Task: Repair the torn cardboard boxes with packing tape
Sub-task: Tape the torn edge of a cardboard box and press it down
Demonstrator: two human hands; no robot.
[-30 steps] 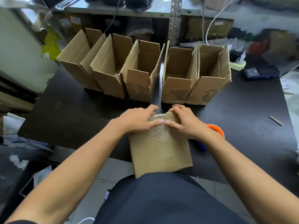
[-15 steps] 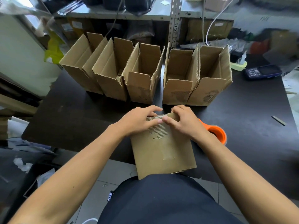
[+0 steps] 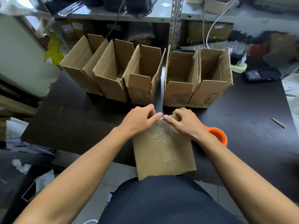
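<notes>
Head view: left hand and right hand pinch a torn box's far edge, perhaps smoothing tape; five open boxes behind await repair.

dark phone, black table, metal shelf

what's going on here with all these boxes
A person is working on a torn cardboard box at the near edge of a dark table. The left hand and right hand both pinch its far top edge, just above a patch of stripped surface. An orange tape roll sits by the right wrist. Five open boxes stand in a row behind.
</notes>
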